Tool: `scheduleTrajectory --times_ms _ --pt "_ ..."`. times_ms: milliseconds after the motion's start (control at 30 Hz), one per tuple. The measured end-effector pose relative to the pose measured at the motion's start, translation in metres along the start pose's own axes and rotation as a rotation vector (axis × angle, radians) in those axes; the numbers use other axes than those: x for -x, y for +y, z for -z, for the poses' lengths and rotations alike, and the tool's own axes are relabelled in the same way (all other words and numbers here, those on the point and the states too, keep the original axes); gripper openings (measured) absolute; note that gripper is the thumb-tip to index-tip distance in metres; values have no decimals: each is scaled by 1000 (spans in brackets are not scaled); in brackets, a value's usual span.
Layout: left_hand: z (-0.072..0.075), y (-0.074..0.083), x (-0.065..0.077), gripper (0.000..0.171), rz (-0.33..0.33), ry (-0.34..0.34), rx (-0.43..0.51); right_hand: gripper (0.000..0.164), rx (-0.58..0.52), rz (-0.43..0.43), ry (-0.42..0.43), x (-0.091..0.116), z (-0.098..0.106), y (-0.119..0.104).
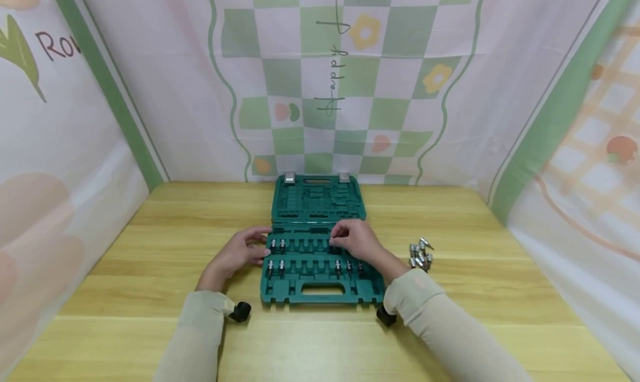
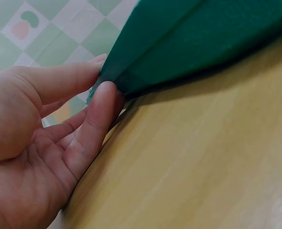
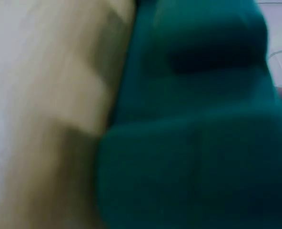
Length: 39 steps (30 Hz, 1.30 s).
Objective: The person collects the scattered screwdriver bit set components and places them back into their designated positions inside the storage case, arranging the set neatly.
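Note:
A green socket case (image 1: pixel 324 296) lies unfolded on the wooden table, its lid (image 1: pixel 361 204) leaning back. My left hand (image 1: pixel 239 253) holds the case's left side; in the left wrist view its fingertips pinch the corner of the green wall (image 2: pixel 179 52). Over the right part of the upper slot row, my right hand (image 1: pixel 356 240) pinches a small bit socket, mostly hidden by the fingers. Two bit sockets (image 1: pixel 282 245) stand at the left of that row. Several more, such as one bit socket (image 1: pixel 338 268), fill slots in the lower row. The right wrist view is blurred.
A small pile of loose bit sockets (image 1: pixel 421 254) lies on the table (image 1: pixel 475 293) to the right of the case. Behind the table hangs a checked cloth (image 1: pixel 320 93), with printed cloth along both sides too.

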<state>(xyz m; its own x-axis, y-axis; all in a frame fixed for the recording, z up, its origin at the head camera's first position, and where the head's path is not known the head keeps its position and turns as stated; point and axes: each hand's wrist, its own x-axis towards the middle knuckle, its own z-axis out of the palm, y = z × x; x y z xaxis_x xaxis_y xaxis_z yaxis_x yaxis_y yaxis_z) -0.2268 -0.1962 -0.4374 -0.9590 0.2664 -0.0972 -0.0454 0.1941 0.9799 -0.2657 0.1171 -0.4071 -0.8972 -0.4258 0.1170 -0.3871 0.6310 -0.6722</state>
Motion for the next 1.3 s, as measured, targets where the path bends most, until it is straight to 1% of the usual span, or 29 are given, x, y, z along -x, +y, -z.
scheduleTrajectory --times_ms 233,500,733,1033,1200,1300 --pt "0 -1 0 52 3 6 -4 6 40 -34 -30 -4 -4 -4" --pt "-1 -2 -2 53 -5 1 -3 5 56 -47 -36 -7 -1 -5" --pt "0 0 -1 52 -1 2 -2 5 76 -106 -73 -11 1 -10" --pt "0 0 1 54 -5 4 -1 5 71 -134 -95 -14 1 -14" --pt "-1 2 1 55 1 -5 7 5 76 -145 -149 -17 5 -17" --pt "-2 10 5 54 -1 -19 6 6 66 -165 -193 -20 8 -18"
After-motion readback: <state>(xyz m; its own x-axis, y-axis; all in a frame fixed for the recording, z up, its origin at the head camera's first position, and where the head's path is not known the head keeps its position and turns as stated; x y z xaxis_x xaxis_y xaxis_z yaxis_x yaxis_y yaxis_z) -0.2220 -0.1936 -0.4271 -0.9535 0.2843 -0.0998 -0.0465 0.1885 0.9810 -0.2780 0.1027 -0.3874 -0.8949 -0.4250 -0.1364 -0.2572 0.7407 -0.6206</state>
